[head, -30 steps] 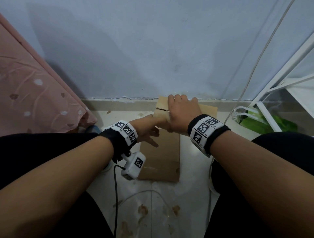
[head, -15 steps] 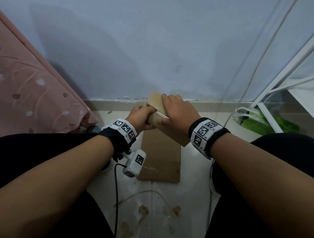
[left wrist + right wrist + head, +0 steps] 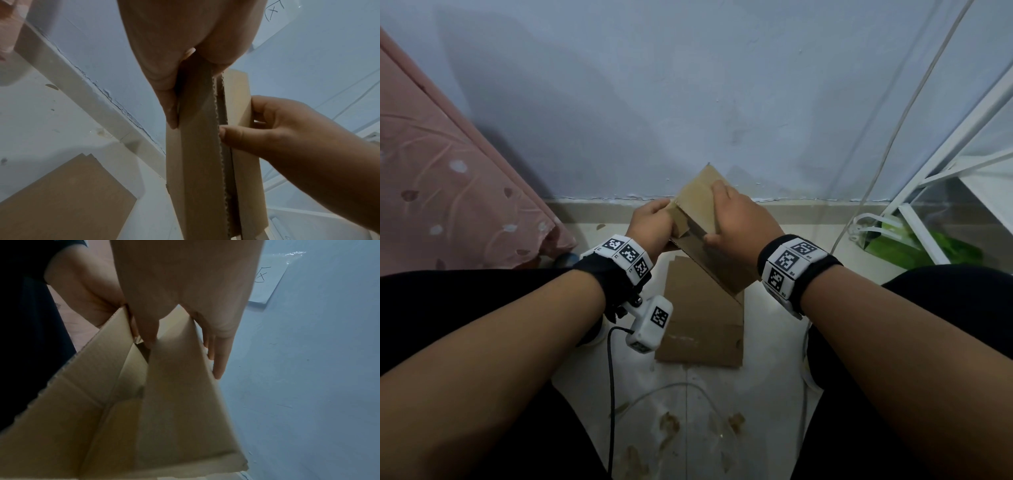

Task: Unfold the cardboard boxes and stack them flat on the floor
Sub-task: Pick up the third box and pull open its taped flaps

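A small brown cardboard box [image 3: 697,209] is held tilted in the air, close to the wall. My left hand [image 3: 652,224] grips its left edge, thumb on one side and fingers on the other. My right hand [image 3: 738,222] grips its right wall, the thumb inside the opening and the fingers along the outside. In the left wrist view the box [image 3: 197,146] looks almost collapsed, with a narrow gap between its walls. The right wrist view looks into the box [image 3: 127,402], whose mouth is open. Under the hands lie flattened cardboard sheets [image 3: 702,325] on the floor.
The pale wall and skirting [image 3: 599,202] stand just behind the box. A pink patterned cloth [image 3: 448,192] hangs on the left. A white metal rack [image 3: 935,164] and a green bag [image 3: 914,246] are at the right. Cables [image 3: 613,394] trail over the stained tile floor between my knees.
Both hands have lifted the box off the flat stack and tipped it up toward the wall. My left hand moved from beside the box to gripping its left edge.
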Demonstrator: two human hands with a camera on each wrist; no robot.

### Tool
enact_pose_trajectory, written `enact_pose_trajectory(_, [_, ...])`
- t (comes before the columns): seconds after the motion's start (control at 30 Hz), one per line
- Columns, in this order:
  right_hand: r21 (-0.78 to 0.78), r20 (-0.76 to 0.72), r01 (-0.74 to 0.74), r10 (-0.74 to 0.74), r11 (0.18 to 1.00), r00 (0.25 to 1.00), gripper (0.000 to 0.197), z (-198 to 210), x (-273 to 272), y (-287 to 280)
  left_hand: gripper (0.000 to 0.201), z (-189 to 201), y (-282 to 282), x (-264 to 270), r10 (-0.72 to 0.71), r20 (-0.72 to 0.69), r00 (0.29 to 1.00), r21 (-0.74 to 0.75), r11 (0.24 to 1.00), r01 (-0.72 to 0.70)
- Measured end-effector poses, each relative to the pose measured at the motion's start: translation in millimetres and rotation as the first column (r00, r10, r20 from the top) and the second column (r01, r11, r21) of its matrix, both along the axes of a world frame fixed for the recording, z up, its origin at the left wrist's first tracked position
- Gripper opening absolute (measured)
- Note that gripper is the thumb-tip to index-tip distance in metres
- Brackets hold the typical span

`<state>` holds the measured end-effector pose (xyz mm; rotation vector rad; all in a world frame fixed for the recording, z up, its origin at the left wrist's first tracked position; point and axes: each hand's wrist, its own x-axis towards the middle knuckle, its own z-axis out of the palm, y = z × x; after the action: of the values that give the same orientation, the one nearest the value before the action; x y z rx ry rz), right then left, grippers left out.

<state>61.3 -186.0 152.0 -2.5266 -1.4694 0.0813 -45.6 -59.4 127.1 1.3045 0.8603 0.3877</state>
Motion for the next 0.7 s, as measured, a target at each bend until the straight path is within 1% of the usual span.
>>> enact_pose_trajectory(0.07, [-0.006, -0.072, 0.04, -0.04, 0.999, 0.997, 0.086, -1, 0, 0, 0.047, -4, -2, 2, -0.043, 0.012, 0.999, -0.002, 0.999, 0.043])
enact_pose_trajectory(0.1, [-0.009, -0.113, 0.052, -0.052, 0.999, 0.992, 0.083, -1, 0, 1, 0.049, -6, -3, 2, -0.067, 0.018, 0.998, -0.001, 0.998, 0.067])
enact_pose_trajectory(0.13, [0.004, -0.139, 0.053, -0.052, 0.999, 0.989, 0.072, 0, 1, 1, 0.05, -8, -2, 2, -0.096, 0.029, 0.995, 0.0, 0.995, 0.096])
enact_pose_trajectory(0.2, [0.05, -0.137, 0.081, -0.074, 0.995, 0.988, 0.034, 3, 4, -1, 0.056, -10, 4, -1, -0.203, 0.064, 0.977, -0.011, 0.979, 0.204])
enact_pose_trajectory(0.23, [0.08, -0.138, 0.141, -0.129, 0.987, 0.982, 0.015, 6, 7, -1, 0.062, -11, 7, -2, -0.277, 0.082, 0.957, -0.032, 0.959, 0.28])
enact_pose_trajectory(0.27, [0.113, -0.161, 0.201, -0.182, 0.973, 0.97, 0.001, 9, 10, -3, 0.068, -12, 11, -4, -0.342, 0.098, 0.934, -0.063, 0.935, 0.349])
enact_pose_trajectory(0.33, [0.18, -0.245, 0.309, -0.261, 0.934, 0.934, 0.016, 14, 14, -6, 0.072, -14, 16, -6, -0.409, 0.097, 0.907, -0.117, 0.9, 0.419])
enact_pose_trajectory(0.37, [0.204, -0.302, 0.35, -0.281, 0.914, 0.911, 0.021, 18, 16, -7, 0.072, -15, 17, -7, -0.43, 0.087, 0.899, -0.129, 0.889, 0.438])
enact_pose_trajectory(0.43, [0.205, -0.371, 0.395, -0.302, 0.896, 0.878, 0.027, 23, 14, -9, 0.07, -20, 18, -11, -0.471, 0.066, 0.879, -0.137, 0.869, 0.476])
enact_pose_trajectory(0.47, [0.203, -0.407, 0.406, -0.3, 0.891, 0.862, 0.028, 24, 14, -10, 0.068, -23, 20, -12, -0.473, 0.049, 0.88, -0.137, 0.869, 0.475])
enact_pose_trajectory(0.5, [0.195, -0.445, 0.432, -0.313, 0.881, 0.839, 0.028, 24, 14, -10, 0.066, -26, 22, -14, -0.449, 0.021, 0.893, -0.125, 0.885, 0.448])
enact_pose_trajectory(0.53, [0.185, -0.476, 0.454, -0.325, 0.872, 0.817, 0.027, 24, 14, -11, 0.062, -29, 26, -14, -0.385, -0.024, 0.923, -0.093, 0.92, 0.381])
enact_pose_trajectory(0.6, [0.141, -0.505, 0.472, -0.347, 0.87, 0.791, 0.031, 23, 18, -12, 0.053, -32, 30, -14, -0.196, -0.116, 0.974, 0.054, 0.978, 0.203])
enact_pose_trajectory(0.63, [0.12, -0.509, 0.466, -0.349, 0.877, 0.787, 0.037, 23, 19, -11, 0.048, -30, 30, -13, -0.123, -0.153, 0.98, 0.17, 0.974, 0.149])
enact_pose_trajectory(0.67, [0.113, -0.516, 0.458, -0.342, 0.882, 0.785, 0.042, 23, 18, -11, 0.045, -28, 28, -13, -0.079, -0.189, 0.979, 0.308, 0.942, 0.136])
enact_pose_trajectory(0.7, [0.115, -0.53, 0.452, -0.33, 0.884, 0.781, 0.043, 22, 19, -9, 0.046, -24, 24, -13, -0.065, -0.233, 0.97, 0.447, 0.879, 0.166])
